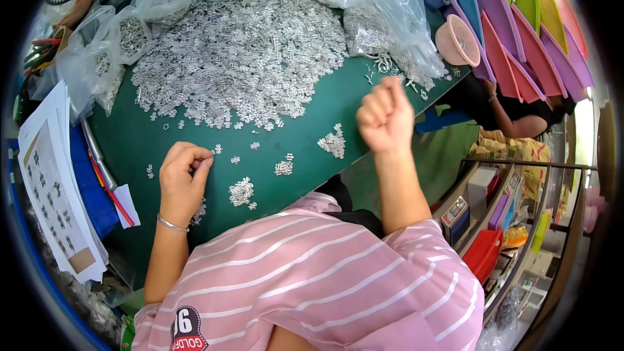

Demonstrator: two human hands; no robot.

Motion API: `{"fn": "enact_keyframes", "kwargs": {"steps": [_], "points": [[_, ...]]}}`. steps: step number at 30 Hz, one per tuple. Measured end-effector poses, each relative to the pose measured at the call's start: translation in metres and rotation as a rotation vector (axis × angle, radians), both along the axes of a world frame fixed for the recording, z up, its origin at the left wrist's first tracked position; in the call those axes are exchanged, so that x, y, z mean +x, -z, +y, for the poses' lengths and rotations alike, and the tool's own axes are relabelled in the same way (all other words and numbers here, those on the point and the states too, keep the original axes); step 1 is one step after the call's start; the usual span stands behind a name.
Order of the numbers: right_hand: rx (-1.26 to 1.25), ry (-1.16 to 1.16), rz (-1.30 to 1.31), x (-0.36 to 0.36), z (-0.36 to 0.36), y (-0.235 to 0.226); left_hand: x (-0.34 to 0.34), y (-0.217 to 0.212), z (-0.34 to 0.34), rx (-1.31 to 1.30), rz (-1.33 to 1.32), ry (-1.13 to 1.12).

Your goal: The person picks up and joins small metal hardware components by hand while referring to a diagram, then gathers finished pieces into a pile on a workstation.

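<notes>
A broad heap of small silver metal parts covers the far half of the green table. Fingers curled and pressed together, my left hand rests low over the table; a small metal part lies right at its index fingertip. Whatever sits between thumb and index is too small to make out. My right hand is raised near the table's right edge, closed and slightly blurred, its contents hidden. Between the hands lie small piles of parts: a round one, a stacked one and a roughly triangular one.
Clear plastic bags of parts ring the heap. Papers and pens lie at the left edge. A pink basket and colourful bins stand far right, near another person's arm. Shelving stands right.
</notes>
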State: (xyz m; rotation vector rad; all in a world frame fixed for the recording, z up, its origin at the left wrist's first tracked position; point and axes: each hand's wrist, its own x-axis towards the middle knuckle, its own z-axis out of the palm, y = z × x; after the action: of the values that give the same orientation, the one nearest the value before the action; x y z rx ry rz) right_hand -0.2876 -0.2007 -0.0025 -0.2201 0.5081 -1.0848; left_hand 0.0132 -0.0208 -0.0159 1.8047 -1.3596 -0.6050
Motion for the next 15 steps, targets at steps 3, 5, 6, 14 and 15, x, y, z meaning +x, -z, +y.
{"fn": "enact_keyframes", "kwargs": {"steps": [3,5,6,14,15], "points": [[-0.319,0.512,0.441,-0.04,-0.028,0.009,0.001,-0.001,-0.001,-0.013,-0.011,0.009],[-0.34,0.585,0.555,-0.042,-0.031,0.018,0.0,0.0,-0.002,0.0,-0.008,0.009],[-0.376,0.586,0.598,-0.043,-0.032,0.026,0.0,0.0,-0.001,0.007,-0.005,0.004],[-0.519,0.634,0.727,-0.048,-0.036,0.05,0.001,0.002,-0.001,0.0,-0.01,0.013],[-0.529,0.645,0.736,-0.046,-0.036,0.051,0.003,0.002,0.001,0.001,-0.014,0.017]]}}
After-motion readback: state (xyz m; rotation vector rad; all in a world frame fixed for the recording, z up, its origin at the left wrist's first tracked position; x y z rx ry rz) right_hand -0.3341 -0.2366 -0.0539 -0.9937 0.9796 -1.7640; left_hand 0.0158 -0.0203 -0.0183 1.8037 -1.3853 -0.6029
